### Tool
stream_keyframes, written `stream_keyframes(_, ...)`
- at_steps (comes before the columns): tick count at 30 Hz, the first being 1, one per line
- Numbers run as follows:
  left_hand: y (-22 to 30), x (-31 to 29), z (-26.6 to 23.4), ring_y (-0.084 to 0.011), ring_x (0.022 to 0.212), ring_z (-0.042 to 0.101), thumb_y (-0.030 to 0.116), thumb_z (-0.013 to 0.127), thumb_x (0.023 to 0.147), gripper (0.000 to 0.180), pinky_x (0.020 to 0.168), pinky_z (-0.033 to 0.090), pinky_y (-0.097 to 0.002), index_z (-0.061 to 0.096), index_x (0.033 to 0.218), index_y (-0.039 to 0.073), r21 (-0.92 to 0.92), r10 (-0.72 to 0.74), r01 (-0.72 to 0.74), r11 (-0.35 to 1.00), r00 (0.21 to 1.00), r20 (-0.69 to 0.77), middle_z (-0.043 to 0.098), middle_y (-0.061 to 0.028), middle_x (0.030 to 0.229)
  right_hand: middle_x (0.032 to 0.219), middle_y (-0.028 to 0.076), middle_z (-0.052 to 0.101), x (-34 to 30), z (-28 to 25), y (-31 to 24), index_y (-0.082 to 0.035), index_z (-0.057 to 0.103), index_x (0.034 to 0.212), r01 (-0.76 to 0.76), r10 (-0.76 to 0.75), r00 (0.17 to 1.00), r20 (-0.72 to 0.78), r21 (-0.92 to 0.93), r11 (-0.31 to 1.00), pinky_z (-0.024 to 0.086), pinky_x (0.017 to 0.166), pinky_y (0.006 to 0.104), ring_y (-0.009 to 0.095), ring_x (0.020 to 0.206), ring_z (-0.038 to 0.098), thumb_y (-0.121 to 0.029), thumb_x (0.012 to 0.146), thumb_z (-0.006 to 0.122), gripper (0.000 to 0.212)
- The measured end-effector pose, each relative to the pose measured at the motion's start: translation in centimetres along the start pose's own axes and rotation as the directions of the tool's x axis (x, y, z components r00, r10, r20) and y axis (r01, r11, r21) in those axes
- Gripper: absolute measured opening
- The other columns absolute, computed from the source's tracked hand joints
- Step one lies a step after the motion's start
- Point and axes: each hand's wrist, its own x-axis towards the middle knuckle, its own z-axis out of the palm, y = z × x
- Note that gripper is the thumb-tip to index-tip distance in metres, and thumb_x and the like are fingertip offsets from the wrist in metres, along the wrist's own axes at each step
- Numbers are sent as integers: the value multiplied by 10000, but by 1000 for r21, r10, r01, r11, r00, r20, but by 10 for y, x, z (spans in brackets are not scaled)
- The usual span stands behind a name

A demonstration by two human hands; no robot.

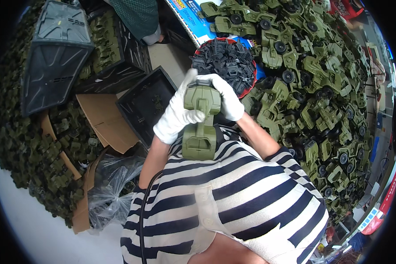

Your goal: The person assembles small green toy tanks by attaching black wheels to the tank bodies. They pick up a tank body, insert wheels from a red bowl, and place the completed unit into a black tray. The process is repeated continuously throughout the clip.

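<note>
An olive-green toy army vehicle [199, 143] is held close in front of my chest. My left hand [174, 118], in a white glove, is closed on its left side, with the thumb laid across the toy's middle. My right hand [229, 99], gloved too, wraps round the far right end, its fingers over the top edge. What the right fingertips press on is hidden. Just beyond both hands stands a red-rimmed round basket [254, 72] heaped with small black plastic parts [224, 59].
A big pile of green toy vehicles [321, 88] with black wheels covers the right side. At left are black crates [57, 66], an open cardboard box [108, 121], clear plastic wrap [112, 180] and more green parts [35, 149]. Another person's sleeve [136, 17] shows at the top.
</note>
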Motion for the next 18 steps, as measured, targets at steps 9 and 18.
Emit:
stream_keyframes(9, -9, -9, -8, -245, 1218, 536, 756, 731, 646, 1070, 1047, 398, -355, 480, 1348, -11, 365, 203, -146, 920, 971, -123, 542, -140, 1294, 1347, 189, 513, -21, 18, -9, 21, 396, 1402, 300, -268, 954, 136, -428, 852, 349, 1104, 369, 284, 1280, 486, -470, 753, 776, 898)
stream_keyframes(18, -7, -16, 4, -241, 1068, 619, 665, 730, 729, 849, 949, 468, -345, 564, 1194, -25, 422, 262, -164, 891, 947, -186, 616, -128, 1104, 1150, 175, 600, -27, 14, 12, 9, 511, 1276, 439, -440, 885, 150, -584, 683, 478, 903, 389, 299, 1033, 615, -404, 744, 743, 713)
